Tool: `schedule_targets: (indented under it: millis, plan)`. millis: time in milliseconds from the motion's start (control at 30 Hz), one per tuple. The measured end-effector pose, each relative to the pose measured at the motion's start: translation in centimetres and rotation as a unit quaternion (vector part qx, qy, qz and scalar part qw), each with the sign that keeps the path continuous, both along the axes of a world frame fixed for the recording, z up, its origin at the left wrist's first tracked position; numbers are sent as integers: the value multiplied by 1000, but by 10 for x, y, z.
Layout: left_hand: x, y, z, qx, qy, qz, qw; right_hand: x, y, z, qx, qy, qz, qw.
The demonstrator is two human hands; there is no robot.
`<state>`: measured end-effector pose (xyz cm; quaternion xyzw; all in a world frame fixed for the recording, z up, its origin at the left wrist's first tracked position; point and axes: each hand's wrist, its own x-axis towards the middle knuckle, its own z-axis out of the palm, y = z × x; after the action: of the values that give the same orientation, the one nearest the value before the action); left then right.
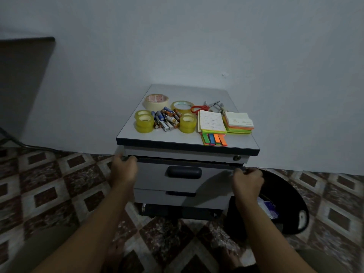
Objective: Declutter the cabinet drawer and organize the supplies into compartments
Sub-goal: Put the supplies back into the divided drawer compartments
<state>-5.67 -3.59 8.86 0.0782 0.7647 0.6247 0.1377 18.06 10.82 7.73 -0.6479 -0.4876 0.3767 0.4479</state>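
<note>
The person's left hand [123,168] is curled over the top left corner of the grey metal drawer with a dark recessed handle [184,175], fingers hooked over its upper edge. The right hand [247,180] grips the top right corner the same way, fingers closed round the edge. The drawer belongs to a small grey pedestal cabinet with a dark-edged top [189,147] that stands against a pale wall; its front sits slightly forward of the frame, with a dark gap above it. A black round bin [291,196] stands just beside the cabinet at 3 o'clock, while patterned floor tiles lie open at 9 o'clock and 6 o'clock.

On the cabinet top, a heap of loose batteries [165,119] lies between stacks of yellow-tinted clear tape rolls [144,124]. A beige masking tape roll [157,101] sits at 11 o'clock from the batteries. At 3 o'clock lie red-handled scissors [199,109] and stacks of coloured sticky notes [239,123].
</note>
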Motion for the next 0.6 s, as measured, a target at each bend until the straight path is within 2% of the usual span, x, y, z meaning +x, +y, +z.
schedule_targets:
  millis: [167,400,433,500,600]
  plan:
    - [-17,-8,-2,-80,20,-83,993,5,11,1,-17,-30,84,996]
    - [-27,-23,8,-222,89,-162,957,16,8,2,-16,-91,96,991]
    - [-28,-26,12,-252,107,-172,946,17,6,4,-16,-114,95,989]
    - [-27,-29,17,-299,153,-176,925,19,-1,8,3,-215,91,972]
    - [-17,-28,25,-295,264,-164,903,14,-13,8,123,-370,118,913]
